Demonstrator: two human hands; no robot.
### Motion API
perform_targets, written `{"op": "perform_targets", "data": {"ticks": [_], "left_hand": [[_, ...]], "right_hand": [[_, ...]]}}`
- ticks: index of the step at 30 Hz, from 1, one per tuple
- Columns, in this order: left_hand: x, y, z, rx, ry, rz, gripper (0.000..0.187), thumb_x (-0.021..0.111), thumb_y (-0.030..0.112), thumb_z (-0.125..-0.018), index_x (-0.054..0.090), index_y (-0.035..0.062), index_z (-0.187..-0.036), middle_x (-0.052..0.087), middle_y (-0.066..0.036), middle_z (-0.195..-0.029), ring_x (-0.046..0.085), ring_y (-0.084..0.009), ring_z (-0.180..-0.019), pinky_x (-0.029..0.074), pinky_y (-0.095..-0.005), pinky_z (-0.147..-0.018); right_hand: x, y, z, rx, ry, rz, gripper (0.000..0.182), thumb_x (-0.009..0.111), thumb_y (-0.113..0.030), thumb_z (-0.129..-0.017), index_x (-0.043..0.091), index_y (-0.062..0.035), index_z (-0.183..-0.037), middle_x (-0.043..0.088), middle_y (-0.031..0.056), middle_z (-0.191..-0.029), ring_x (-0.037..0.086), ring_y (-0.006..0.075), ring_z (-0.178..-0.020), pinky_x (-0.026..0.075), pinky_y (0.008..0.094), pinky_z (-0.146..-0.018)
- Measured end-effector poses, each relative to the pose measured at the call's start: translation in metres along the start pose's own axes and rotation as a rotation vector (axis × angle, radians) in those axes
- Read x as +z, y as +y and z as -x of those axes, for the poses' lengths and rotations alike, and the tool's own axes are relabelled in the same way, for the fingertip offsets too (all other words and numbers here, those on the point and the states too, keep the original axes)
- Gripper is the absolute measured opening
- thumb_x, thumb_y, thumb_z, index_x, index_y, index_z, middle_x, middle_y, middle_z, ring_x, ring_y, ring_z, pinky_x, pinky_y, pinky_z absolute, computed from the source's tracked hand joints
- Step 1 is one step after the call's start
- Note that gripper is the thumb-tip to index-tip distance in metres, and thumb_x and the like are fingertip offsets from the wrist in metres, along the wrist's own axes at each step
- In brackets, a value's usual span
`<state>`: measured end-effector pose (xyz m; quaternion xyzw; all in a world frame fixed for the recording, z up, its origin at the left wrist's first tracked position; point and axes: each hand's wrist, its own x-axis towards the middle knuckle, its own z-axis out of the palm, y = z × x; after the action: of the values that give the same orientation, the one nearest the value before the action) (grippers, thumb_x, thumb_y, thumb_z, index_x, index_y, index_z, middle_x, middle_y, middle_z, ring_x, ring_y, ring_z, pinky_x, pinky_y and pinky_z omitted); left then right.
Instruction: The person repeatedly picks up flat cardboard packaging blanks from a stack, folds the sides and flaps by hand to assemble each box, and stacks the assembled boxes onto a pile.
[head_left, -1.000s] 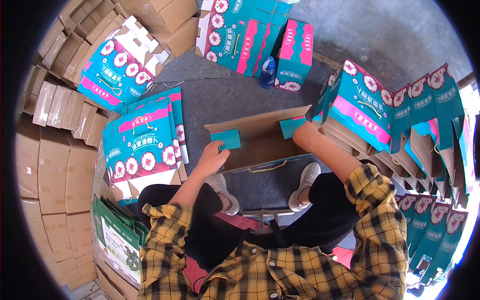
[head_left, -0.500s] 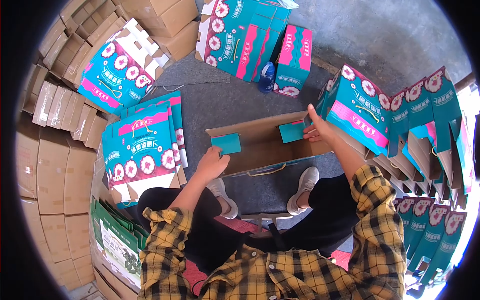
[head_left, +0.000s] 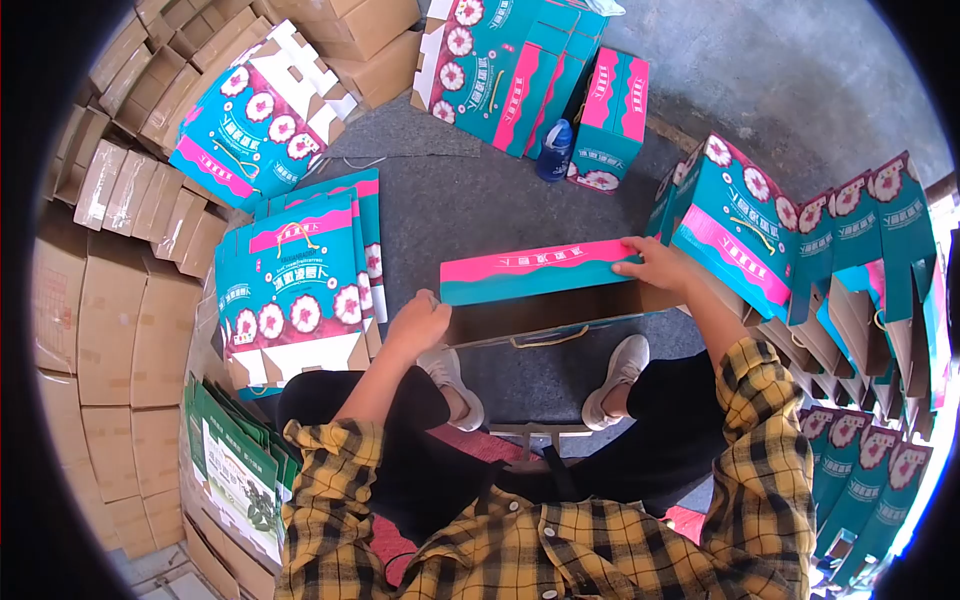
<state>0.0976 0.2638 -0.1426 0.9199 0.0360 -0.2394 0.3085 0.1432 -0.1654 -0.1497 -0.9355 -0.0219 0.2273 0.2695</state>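
A teal and pink printed carton (head_left: 540,275) stands on the grey floor in front of my feet. Its long top flap is folded down, with the brown inside still showing below it. My left hand (head_left: 418,322) grips the carton's left end. My right hand (head_left: 655,265) presses on the right end of the folded flap. A yellow cord handle (head_left: 545,337) hangs along the carton's near side.
Flat printed cartons (head_left: 300,280) lie stacked at my left, more (head_left: 255,130) beyond. Folded cartons (head_left: 790,240) stand in rows at my right. Brown boxes (head_left: 110,290) line the left. A blue bottle (head_left: 556,150) stands ahead beside upright cartons (head_left: 610,120). Green cartons (head_left: 235,470) lean nearby.
The long top flap has come down over the open carton, hiding the two small teal end flaps. My right hand moved onto its right end; my left hand stays at the left end.
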Motion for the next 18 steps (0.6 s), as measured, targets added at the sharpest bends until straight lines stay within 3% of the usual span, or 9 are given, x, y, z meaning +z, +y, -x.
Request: {"op": "perform_targets", "data": {"ticks": [1,3,6,9,11,13,15,17,18], "left_hand": [[-0.002,0.0,0.002,0.011,0.055,-0.021,0.058,0.046,0.03,-0.081,0.047,-0.009,-0.124,0.059,-0.033,-0.108,0.057,-0.0441,-0.106,0.043,-0.045,-0.094],[-0.005,0.004,0.006,0.023,0.056,-0.033,0.056,0.045,0.029,-0.082,0.048,-0.0074,-0.125,0.06,-0.032,-0.108,0.057,-0.0433,-0.106,0.043,-0.0447,-0.094],[-0.003,0.021,0.011,0.092,0.003,-0.035,0.058,0.044,0.038,-0.087,0.048,-0.0051,-0.126,0.062,-0.029,-0.103,0.059,-0.041,-0.103,0.044,-0.0445,-0.092],[-0.004,0.032,0.013,0.169,0.088,-0.061,0.064,0.043,0.052,-0.09,0.051,-0.0035,-0.122,0.064,-0.026,-0.096,0.061,-0.0404,-0.097,0.045,-0.045,-0.089],[-0.017,0.041,0.01,-0.116,-0.206,0.324,0.074,0.042,0.062,-0.088,0.052,-0.0035,-0.12,0.061,-0.026,-0.099,0.06,-0.0395,-0.1,0.045,-0.0451,-0.088],[-0.01,0.031,0.011,-0.151,-0.176,0.407,0.073,0.045,0.058,-0.088,0.047,-0.0027,-0.127,0.06,-0.027,-0.107,0.059,-0.0396,-0.104,0.046,-0.044,-0.09],[0.02,-0.001,-0.001,0.178,0.158,-0.056,0.076,0.053,0.054,-0.086,0.038,-0.0038,-0.134,0.06,-0.027,-0.112,0.059,-0.0399,-0.105,0.047,-0.0429,-0.09],[0.036,-0.017,-0.01,0.177,0.138,-0.139,0.082,0.06,0.047,-0.084,0.03,-0.0084,-0.136,0.062,-0.027,-0.11,0.061,-0.0412,-0.103,0.049,-0.0423,-0.09],[0.036,-0.011,-0.009,0.078,0.036,-0.17,0.085,0.061,0.047,-0.083,0.027,-0.0108,-0.136,0.061,-0.028,-0.111,0.06,-0.0407,-0.104,0.049,-0.0426,-0.089]], "right_hand": [[-0.004,-0.015,0.008,0.002,-0.004,-0.001,0.083,0.075,-0.048,-0.074,0.042,-0.0076,-0.138,0.047,0.0161,-0.131,0.052,0.0318,-0.114,0.046,0.0403,-0.092],[-0.007,-0.046,0.022,-0.074,0.041,0.563,0.083,0.079,-0.045,-0.068,0.046,-0.0081,-0.135,0.049,0.0154,-0.127,0.05,0.0319,-0.115,0.046,0.0405,-0.093],[0.002,-0.056,0.012,-0.202,0.117,0.755,0.09,0.082,-0.044,-0.063,0.043,-0.0085,-0.137,0.05,0.0128,-0.124,0.048,0.0296,-0.116,0.046,0.0409,-0.092],[0.021,-0.041,-0.007,-0.309,0.089,0.713,0.094,0.083,-0.04,-0.063,0.038,-0.0088,-0.14,0.049,0.0118,-0.124,0.048,0.0298,-0.116,0.046,0.0417,-0.092],[0.023,-0.043,-0.009,-0.273,0.069,0.715,0.095,0.083,-0.038,-0.063,0.036,-0.0084,-0.14,0.049,0.0116,-0.125,0.048,0.0303,-0.116,0.047,0.0411,-0.091],[0.026,-0.045,-0.01,-0.237,0.047,0.726,0.095,0.083,-0.036,-0.064,0.034,-0.008,-0.14,0.048,0.0114,-0.125,0.047,0.0308,-0.117,0.048,0.0405,-0.091],[0.03,-0.046,-0.009,-0.19,0.062,0.682,0.094,0.083,-0.032,-0.063,0.034,-0.0051,-0.139,0.046,0.0137,-0.129,0.043,0.0324,-0.122,0.045,0.0392,-0.097],[0.031,-0.045,-0.01,-0.187,0.054,0.677,0.094,0.083,-0.03,-0.064,0.034,-0.0048,-0.139,0.046,0.014,-0.13,0.042,0.0327,-0.123,0.044,0.0391,-0.098],[0.033,-0.045,-0.011,-0.183,0.053,0.67,0.093,0.083,-0.028,-0.064,0.034,-0.0045,-0.139,0.046,0.0143,-0.13,0.041,0.033,-0.123,0.044,0.039,-0.099]]}}
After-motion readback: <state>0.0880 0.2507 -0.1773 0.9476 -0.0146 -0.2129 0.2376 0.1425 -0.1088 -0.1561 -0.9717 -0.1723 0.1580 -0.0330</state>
